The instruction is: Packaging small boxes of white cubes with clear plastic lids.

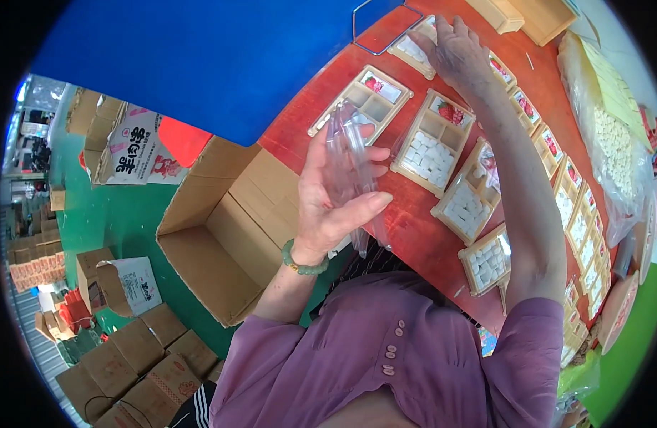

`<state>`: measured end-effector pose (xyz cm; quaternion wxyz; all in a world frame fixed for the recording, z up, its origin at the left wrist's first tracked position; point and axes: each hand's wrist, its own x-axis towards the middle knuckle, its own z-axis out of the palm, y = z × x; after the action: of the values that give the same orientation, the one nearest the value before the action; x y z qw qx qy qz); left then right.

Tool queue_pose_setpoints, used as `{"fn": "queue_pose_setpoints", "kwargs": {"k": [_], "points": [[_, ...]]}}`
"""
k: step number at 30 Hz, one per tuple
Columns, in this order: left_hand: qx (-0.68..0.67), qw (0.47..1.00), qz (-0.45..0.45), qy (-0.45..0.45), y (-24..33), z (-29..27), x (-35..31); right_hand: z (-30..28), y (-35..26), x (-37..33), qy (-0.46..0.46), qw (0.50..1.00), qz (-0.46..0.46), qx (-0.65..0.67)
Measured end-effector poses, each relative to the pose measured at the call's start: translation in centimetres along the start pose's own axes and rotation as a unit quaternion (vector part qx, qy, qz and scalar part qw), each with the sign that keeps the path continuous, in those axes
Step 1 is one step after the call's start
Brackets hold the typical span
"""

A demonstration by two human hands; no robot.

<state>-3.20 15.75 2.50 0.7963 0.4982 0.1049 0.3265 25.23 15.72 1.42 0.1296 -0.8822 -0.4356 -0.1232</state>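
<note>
Clear plastic covers [350, 167], several nested, stand tilted in the left hand [321, 203], above the near edge of the red worktop [417, 230]. Exact count lost to glare and overlap. Left fingers close round the stack, thumb on the near side.

Handling, judged by look: very light, thin-walled, springy; slick, likely to cling together or slide apart. A hard squeeze may crease or crack them. Best hold: by the rims, peeling one at a time, broad faces left free.

Right hand [460, 53] reaches over the far tray [412, 64], fingers spread and bent; whether they touch or pinch anything clear, cannot tell.

Just beyond the covers, a divided tray [377, 108] with a strawberry card. Right of it, a filled tray [450, 135] with white pieces in one large section.

Outward: open cardboard box [193, 264] to the left; bag of white pieces [614, 143] at far right.
</note>
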Motion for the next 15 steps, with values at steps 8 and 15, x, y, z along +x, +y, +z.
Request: {"fn": "queue_pose_setpoints", "kwargs": {"k": [8, 15], "points": [[0.044, 0.999, 0.005, -0.007, -0.2, 1.7, -0.2, -13.9, -4.6, -7.5, -0.268, 0.805, -0.022, 0.529], [0.055, 0.998, -0.004, -0.016, -0.3, 3.2, -0.1, -14.1, -5.1, -11.3, -0.3, 0.712, -0.002, 0.635]]}}
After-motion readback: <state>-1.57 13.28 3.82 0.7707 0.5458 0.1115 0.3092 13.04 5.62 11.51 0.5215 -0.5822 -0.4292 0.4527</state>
